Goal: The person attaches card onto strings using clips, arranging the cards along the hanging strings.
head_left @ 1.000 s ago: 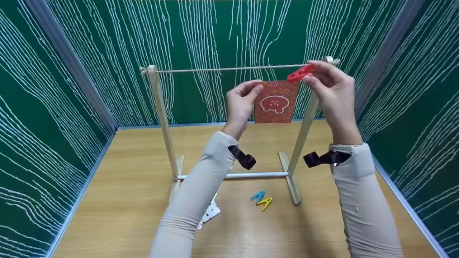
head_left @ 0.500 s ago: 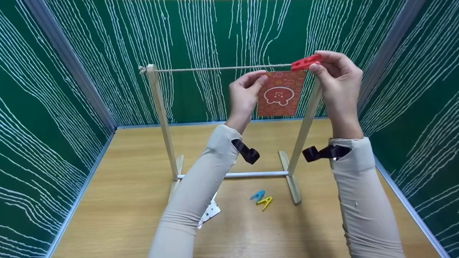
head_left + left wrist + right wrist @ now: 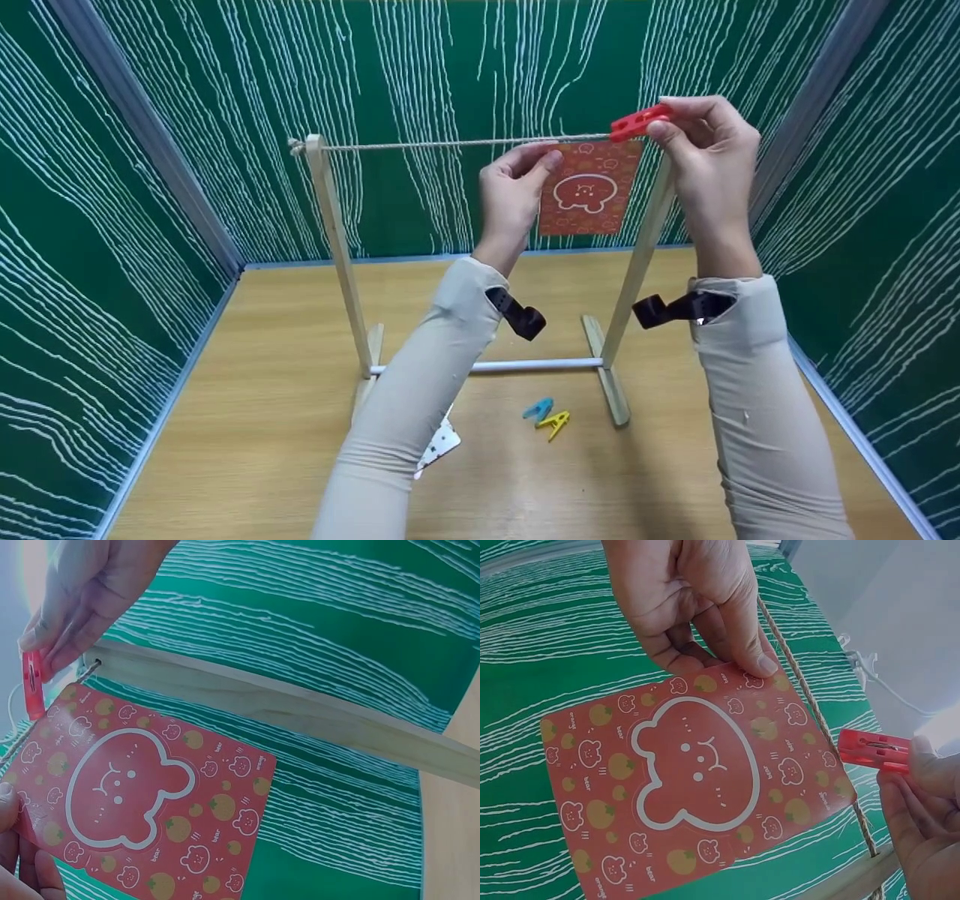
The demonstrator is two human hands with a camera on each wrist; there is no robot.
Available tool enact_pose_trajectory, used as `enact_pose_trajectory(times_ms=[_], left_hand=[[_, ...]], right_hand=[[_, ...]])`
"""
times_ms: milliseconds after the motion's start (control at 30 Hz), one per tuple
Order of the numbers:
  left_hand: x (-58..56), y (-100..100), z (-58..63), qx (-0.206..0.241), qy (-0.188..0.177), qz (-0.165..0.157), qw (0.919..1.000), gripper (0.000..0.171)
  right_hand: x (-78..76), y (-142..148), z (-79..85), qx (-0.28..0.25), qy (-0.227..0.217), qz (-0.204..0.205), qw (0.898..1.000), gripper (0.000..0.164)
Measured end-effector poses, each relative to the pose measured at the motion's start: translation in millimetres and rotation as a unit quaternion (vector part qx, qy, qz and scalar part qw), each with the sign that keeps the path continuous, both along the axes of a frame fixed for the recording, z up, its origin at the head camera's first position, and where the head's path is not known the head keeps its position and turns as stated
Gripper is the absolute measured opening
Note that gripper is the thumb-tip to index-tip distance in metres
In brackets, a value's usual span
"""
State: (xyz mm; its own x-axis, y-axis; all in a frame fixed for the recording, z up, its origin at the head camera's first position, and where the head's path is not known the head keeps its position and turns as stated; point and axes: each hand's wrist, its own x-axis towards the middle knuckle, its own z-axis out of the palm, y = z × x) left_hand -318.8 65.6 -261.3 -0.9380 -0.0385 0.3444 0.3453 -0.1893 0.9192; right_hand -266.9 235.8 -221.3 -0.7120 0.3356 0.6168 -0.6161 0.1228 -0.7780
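A red card printed with a white-outlined bear face hangs upright just at the rope of a wooden stand. My left hand pinches its upper left corner between thumb and fingers. My right hand pinches the handle end of a red clothespin near the right end of the rope. In the right wrist view, the tip of the clothespin is right at the rope and the top edge of the card. The far fingers of the left hand are partly hidden behind the card.
Wooden posts stand at either side, joined low down by a white bar. A blue clothespin and a yellow clothespin lie on the table. A white patterned card is partly covered by the left sleeve. Green walls surround the table.
Both hands have risen and shifted slightly right, bringing the card's top edge up to the rope. The red clothespin has moved from just below the rope to its level.
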Motion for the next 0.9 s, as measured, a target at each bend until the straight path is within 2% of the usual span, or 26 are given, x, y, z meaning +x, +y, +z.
enact_pose_trajectory(times_ms=[200, 500, 900], left_hand=[[0.4, 0.9, 2.7, -0.012, -0.019, 0.003, 0.9997, 0.025], [-0.5, 1.2, 0.3, 0.0, -0.027, -0.009, 0.9996, 0.025], [-0.5, 1.3, -0.5, -0.002, -0.022, -0.004, 0.9997, 0.024]], right_hand=[[-2.3, -0.5, 2.1, 0.044, -0.017, -0.014, 0.999, 0.025], [-4.0, -4.1, 3.4, 0.112, -0.037, -0.038, 0.992, 0.025], [-4.9, -7.2, 1.7, 0.139, -0.042, -0.044, 0.988, 0.026]])
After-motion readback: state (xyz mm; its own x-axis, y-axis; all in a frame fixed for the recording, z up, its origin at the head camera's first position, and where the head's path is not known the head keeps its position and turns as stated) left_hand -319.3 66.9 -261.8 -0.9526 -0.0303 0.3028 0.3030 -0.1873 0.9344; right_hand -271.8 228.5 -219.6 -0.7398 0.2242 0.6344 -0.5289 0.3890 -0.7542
